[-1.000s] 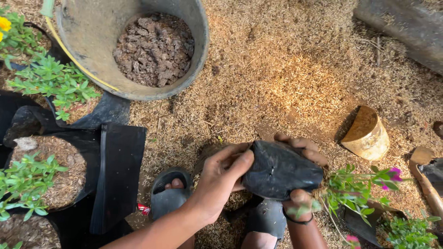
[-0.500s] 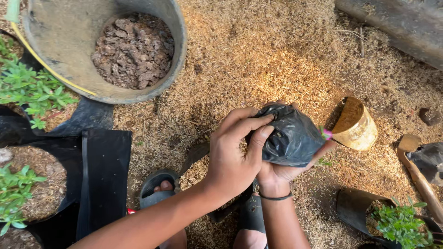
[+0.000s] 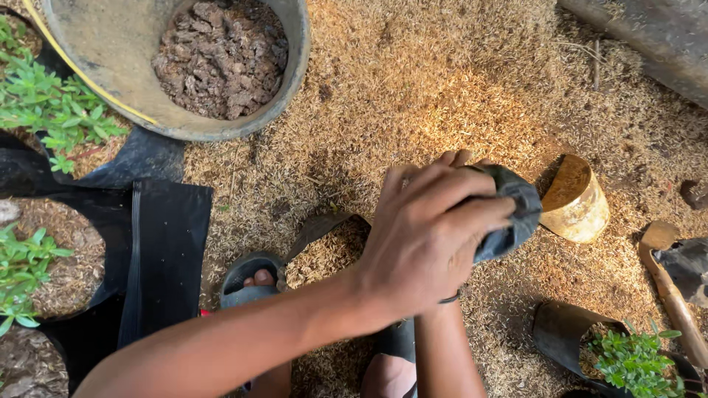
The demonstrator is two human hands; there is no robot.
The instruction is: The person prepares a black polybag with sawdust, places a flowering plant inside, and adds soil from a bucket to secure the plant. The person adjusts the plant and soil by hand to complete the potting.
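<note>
Hands meet at the centre of the head view, above ground covered in pale husk mulch (image 3: 413,96). The left hand (image 3: 428,243) lies uppermost, its fingers (image 3: 461,188) pressed close together and curled over a crumpled black plastic grow bag (image 3: 516,214), clamping it from above. The right hand (image 3: 461,158) sits beneath and is mostly hidden; only a few fingertips show past the far edge of the left hand, touching the bag, and how the remaining fingers lie cannot be told. The bag is held off the ground between both hands, just left of a tipped yellowish tin can (image 3: 575,199) that lies on its side on the mulch. Below the hands, a dark sandal (image 3: 251,276) with toes showing rests on the mulch beside a husk-filled black bag (image 3: 324,247). At upper left stands a large grey basin (image 3: 287,66) holding brown, clumpy soil (image 3: 221,55). Flat black plastic bags (image 3: 166,258) lie at left, next to filled bags with green seedlings (image 3: 51,110). At lower right, another black bag holds a small green plant (image 3: 627,361), and a wooden tool handle (image 3: 667,284) lies near the right edge.
</note>
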